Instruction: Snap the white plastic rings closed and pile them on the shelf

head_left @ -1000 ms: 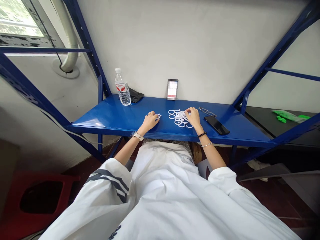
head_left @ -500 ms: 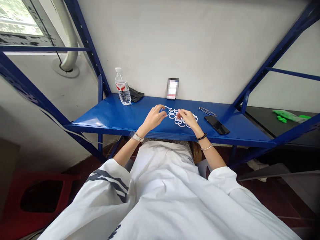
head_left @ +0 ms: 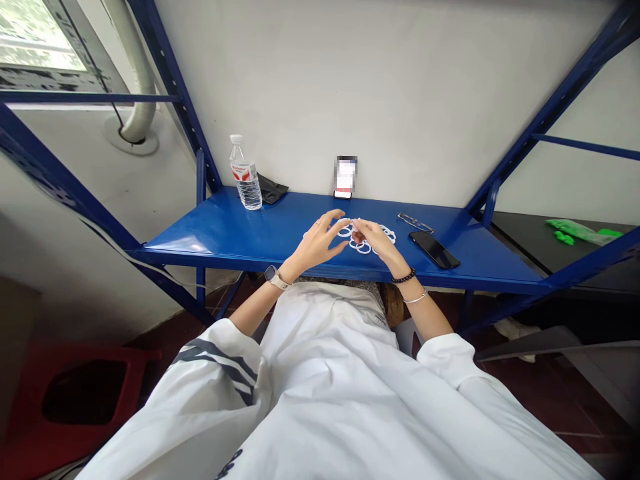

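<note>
Several thin white rings (head_left: 361,247) lie in a loose cluster on the blue table, partly hidden by my hands; they look linked. My left hand (head_left: 320,240) reaches over the cluster's left side, thumb and fingers apart, with its index fingertip close to my right fingertips. A small white curve shows at its outer edge, probably part of a ring. My right hand (head_left: 374,239) is closed in a pinch above the rings, seemingly on the white ring chain. What lies exactly between its fingertips is too small to make out clearly.
A black phone (head_left: 434,250) and folded glasses (head_left: 415,223) lie to the right. Another phone (head_left: 345,177) leans upright against the wall. At the back left stand a water bottle (head_left: 246,175) and a black pouch (head_left: 271,189). Blue frame posts (head_left: 186,93) flank the table.
My left hand has moved right, towards my right hand, and its fingers have spread. It now hides more of the rings. My right hand has hardly moved.
</note>
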`<state>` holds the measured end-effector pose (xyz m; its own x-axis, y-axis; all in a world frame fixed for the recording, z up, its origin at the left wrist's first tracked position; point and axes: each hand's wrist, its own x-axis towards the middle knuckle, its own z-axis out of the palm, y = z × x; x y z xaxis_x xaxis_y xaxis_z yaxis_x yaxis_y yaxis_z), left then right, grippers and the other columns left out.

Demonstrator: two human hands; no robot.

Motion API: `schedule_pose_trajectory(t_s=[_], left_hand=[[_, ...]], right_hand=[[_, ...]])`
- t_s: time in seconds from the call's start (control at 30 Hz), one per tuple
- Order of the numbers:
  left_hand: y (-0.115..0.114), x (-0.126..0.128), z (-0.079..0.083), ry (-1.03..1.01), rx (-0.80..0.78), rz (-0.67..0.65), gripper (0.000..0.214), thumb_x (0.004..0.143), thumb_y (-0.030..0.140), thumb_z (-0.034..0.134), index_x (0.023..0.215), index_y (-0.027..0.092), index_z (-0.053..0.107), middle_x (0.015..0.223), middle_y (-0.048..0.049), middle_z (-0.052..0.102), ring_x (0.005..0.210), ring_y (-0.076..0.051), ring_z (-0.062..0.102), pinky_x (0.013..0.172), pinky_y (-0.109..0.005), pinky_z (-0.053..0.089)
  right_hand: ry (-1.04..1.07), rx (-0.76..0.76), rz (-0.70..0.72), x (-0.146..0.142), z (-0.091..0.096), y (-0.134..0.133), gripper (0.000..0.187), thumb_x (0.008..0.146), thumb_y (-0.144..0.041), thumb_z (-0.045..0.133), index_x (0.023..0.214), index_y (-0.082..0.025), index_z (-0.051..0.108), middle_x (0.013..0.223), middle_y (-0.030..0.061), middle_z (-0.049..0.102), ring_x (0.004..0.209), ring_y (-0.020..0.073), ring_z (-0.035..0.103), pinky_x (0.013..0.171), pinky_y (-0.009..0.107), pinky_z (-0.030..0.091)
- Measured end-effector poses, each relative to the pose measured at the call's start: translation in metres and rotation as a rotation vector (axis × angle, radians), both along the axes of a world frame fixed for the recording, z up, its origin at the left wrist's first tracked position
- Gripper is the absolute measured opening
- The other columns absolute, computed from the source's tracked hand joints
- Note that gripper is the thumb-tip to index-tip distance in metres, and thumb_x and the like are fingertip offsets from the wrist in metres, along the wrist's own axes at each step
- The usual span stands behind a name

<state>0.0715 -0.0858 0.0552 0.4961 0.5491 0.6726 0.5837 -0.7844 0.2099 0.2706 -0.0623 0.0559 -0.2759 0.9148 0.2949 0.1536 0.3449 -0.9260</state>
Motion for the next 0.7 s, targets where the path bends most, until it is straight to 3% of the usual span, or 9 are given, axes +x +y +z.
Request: schedule_pose_trajectory(t_s=[0.1,0.17,0.27,0.4,0.57,0.7], left_hand=[[0.003,0.000,0.000,-0.212,-0.228,-0.043,0.051,0.097,0.040,0.056,0.142,0.017,0.047,0.137,-0.0177,0.058,0.115,-0.023,0.064,0.089,-0.032,0.055],[0.004,-0.001,0.000,-0.270,-0.408,-0.100,0.047,0.099,0.047,0.049,0.134,0.016,0.053,0.110,-0.0114,0.070,0.091,-0.018,0.069,0.077,-0.027,0.055],[0.003,-0.001,0.001,-0.298,-0.568,-0.184,0.043,0.099,0.053,0.044,0.110,0.015,0.063,0.072,-0.0014,0.065,0.062,-0.014,0.062,0.063,-0.024,0.050],[-0.004,0.003,0.004,-0.345,-0.557,-0.172,0.038,0.098,0.052,0.046,0.092,0.017,0.061,0.055,0.0044,0.049,0.047,-0.010,0.043,0.050,-0.022,0.035],[-0.007,0.008,0.004,-0.398,-0.416,-0.064,0.023,0.089,0.040,0.057,0.083,0.018,0.054,0.053,0.0070,0.045,0.050,-0.008,0.035,0.051,-0.020,0.028],[-0.007,0.010,0.002,-0.453,-0.384,-0.055,0.023,0.083,0.040,0.060,0.079,0.019,0.052,0.050,0.0096,0.034,0.049,-0.007,0.028,0.051,-0.020,0.024]], right_hand=[[-0.047,0.113,0.020,-0.002,0.005,-0.008,0.058,0.081,-0.078,0.059,0.069,-0.022,0.055,0.063,-0.0011,0.057,0.060,0.0135,0.053,0.063,0.029,0.043],[-0.076,0.180,0.012,-0.005,0.009,-0.014,0.055,0.083,-0.076,0.059,0.073,-0.022,0.056,0.065,-0.0015,0.058,0.063,0.0143,0.055,0.066,0.029,0.044],[-0.105,0.253,-0.027,-0.010,0.012,-0.021,0.052,0.084,-0.075,0.059,0.077,-0.023,0.057,0.066,-0.0017,0.060,0.064,0.0153,0.056,0.066,0.030,0.044],[-0.093,0.271,-0.027,-0.014,0.011,-0.023,0.051,0.082,-0.075,0.061,0.077,-0.024,0.058,0.066,-0.0015,0.059,0.064,0.0159,0.056,0.068,0.031,0.044],[0.047,0.165,0.003,-0.022,0.006,-0.022,0.055,0.076,-0.078,0.064,0.077,-0.025,0.055,0.069,-0.0011,0.058,0.070,0.0169,0.057,0.070,0.031,0.048],[0.130,0.115,-0.006,-0.029,0.004,-0.025,0.057,0.072,-0.080,0.067,0.075,-0.025,0.051,0.069,-0.0015,0.056,0.070,0.0168,0.055,0.069,0.031,0.048]])
